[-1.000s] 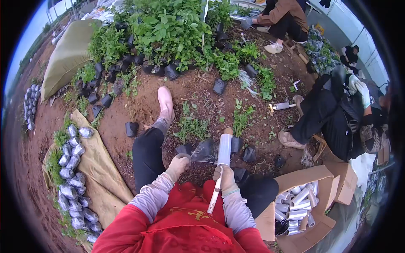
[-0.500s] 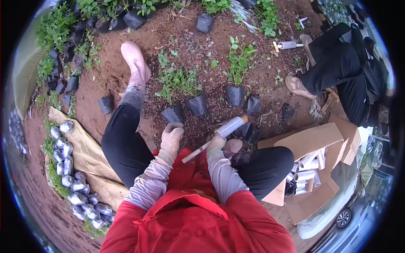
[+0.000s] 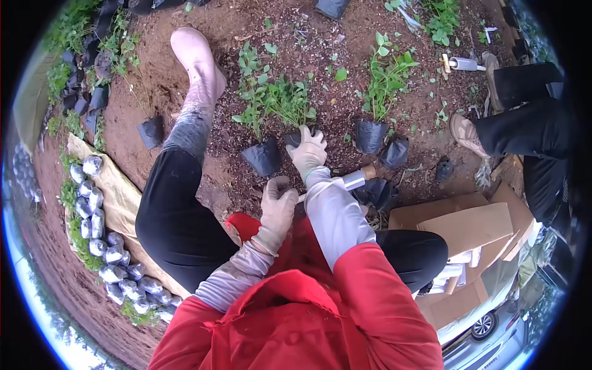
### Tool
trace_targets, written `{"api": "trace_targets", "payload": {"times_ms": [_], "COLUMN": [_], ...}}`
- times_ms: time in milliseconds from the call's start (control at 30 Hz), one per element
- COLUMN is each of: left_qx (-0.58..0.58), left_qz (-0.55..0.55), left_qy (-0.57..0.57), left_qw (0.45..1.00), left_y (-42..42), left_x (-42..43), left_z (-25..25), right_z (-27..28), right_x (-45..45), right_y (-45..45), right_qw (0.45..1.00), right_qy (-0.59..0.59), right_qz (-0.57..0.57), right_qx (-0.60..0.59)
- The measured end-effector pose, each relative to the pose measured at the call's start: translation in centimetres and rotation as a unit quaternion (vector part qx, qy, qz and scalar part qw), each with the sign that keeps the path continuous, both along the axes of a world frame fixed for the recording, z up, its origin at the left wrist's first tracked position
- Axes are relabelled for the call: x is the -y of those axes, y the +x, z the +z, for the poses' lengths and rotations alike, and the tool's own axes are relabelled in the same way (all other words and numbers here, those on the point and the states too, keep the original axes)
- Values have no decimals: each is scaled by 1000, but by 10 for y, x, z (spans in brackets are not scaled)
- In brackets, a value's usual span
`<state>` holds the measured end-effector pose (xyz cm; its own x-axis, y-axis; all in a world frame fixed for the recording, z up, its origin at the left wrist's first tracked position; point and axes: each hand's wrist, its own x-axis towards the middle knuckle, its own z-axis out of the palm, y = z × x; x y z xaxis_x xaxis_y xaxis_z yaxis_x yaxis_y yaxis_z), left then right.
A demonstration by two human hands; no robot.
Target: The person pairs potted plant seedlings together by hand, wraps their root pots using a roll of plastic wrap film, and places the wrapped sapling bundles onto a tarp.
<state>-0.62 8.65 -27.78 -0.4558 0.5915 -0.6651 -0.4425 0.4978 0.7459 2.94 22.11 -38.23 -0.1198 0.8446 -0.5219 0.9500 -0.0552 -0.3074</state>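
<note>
My right hand (image 3: 308,151), in a pale glove, is on a black bag (image 3: 292,139) with a leafy seedling (image 3: 288,102) in it; the fingers cover much of the bag. My left hand (image 3: 277,206), gloved too, is closed around the wooden stick of a plastic film roll (image 3: 353,180). My right forearm hides part of that stick. Left of my right hand stands another bagged seedling (image 3: 262,157). A third bagged seedling (image 3: 370,137) is to the right, beside a small black bag (image 3: 394,152).
An open cardboard box (image 3: 468,225) with white rolls lies at my right. Silver-wrapped bundles (image 3: 97,222) line a tan cloth (image 3: 120,203) at left. A person's shoe (image 3: 467,134) is at right, near another film roll (image 3: 464,64).
My right hand has let go of the film roll and reached forward to the middle bagged seedling. My left hand has moved right and taken the roll's stick. The view has shifted.
</note>
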Motion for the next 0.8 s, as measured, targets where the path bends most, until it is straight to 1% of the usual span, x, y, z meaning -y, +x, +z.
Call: {"api": "trace_targets", "payload": {"times_ms": [33,67,100,200,233,333,367,400,433,467,500,533,567,600,633,667,700,733,800], "left_qx": [-67,-23,-33,-54,-62,-33,-38,-119,-139,-175,-125,-156,-125,-88,-82,-76,-73,-68,-65], "left_qz": [-29,16,18,36,-2,5,-4,-61,-71,-79,-62,-85,-90,-74,-104,-135,-145,-157,-161], "left_qy": [15,-7,-6,10,10,0,-24,-32,-35,-23,-17,-22,8,97,141,168,195,222,223], "left_qw": [997,1000,999,998,998,999,999,991,987,981,990,984,988,989,981,974,967,960,959], "left_y": [-8,-10,-13,-17,-19,-8,-5,-4,-1,1,-2,-6,-14,-24,-39,-58,-78,-98,-135], "left_x": [-1,-1,-1,-7,-7,-16,-15,-15,-16,-24,-40,-44,-62,-79,-93,-103,-108,-111,-117], "left_z": [-6,-9,-13,-31,-39,-55,-69,-74,-78,-65,-36,-44,-8,39,91,128,158,177,188], "right_z": [-9,-16,-14,-10,-7,11,22,30,23,25,24,30,35,41,47,55,69,77,92], "right_x": [-6,-7,-4,6,12,32,36,38,42,38,29,16,-2,-21,-44,-63,-87,-109,-160], "right_y": [0,7,14,43,53,77,82,86,90,95,98,98,98,95,88,80,69,57,33], "right_qw": [1000,1000,1000,985,981,961,957,957,955,958,951,943,936,930,925,920,926,910,921], "right_qy": [-12,-24,17,15,12,25,53,40,105,130,166,192,209,222,232,238,224,279,192], "right_qz": [0,-3,-3,-78,-85,-146,-146,-167,-157,-157,-168,-181,-178,-179,-171,-166,-151,-110,-116], "right_qx": [4,13,-18,-152,-176,-231,-245,-235,-228,-204,-201,-205,-220,-232,-248,-262,-265,-286,-319]}}
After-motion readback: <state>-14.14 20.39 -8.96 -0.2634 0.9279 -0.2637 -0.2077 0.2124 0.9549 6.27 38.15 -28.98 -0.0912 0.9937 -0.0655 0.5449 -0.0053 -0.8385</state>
